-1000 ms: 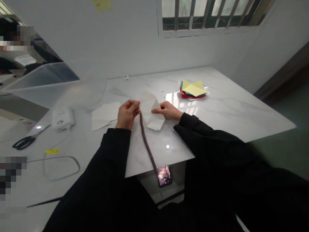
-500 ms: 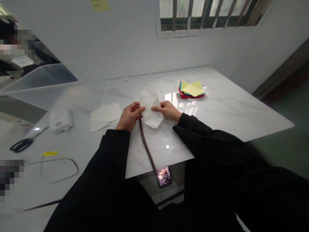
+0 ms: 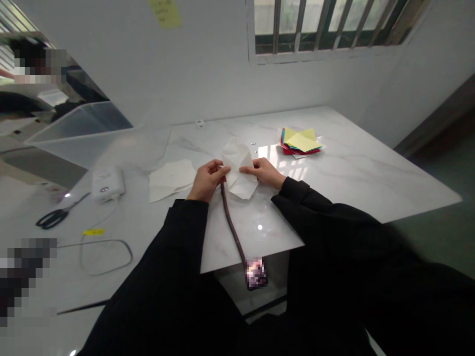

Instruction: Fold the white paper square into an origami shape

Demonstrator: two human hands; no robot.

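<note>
A creased piece of white paper (image 3: 243,185) is held just above the table between my two hands. My left hand (image 3: 208,179) pinches its left edge between thumb and fingers. On the other side my right hand (image 3: 266,173) grips it, thumb on top and the other fingers partly hidden. A brown cord (image 3: 232,225) runs from beneath my left hand to a pixelated badge-like thing (image 3: 256,274) hanging past the table's front edge. Left of my left hand lie more sheets of white paper (image 3: 166,180).
A stack of coloured paper (image 3: 302,140) sits at the back right. Black-handled scissors (image 3: 55,217), a white power bank-like box (image 3: 107,184) with a cable, and a clear plastic bin (image 3: 85,118) are on the left. Two tiny objects (image 3: 254,144) lie behind the paper.
The whole view has shifted slightly, so everything appears a little further right and mostly lower. Both hands keep their hold on the paper, with hardly any other visible difference.
</note>
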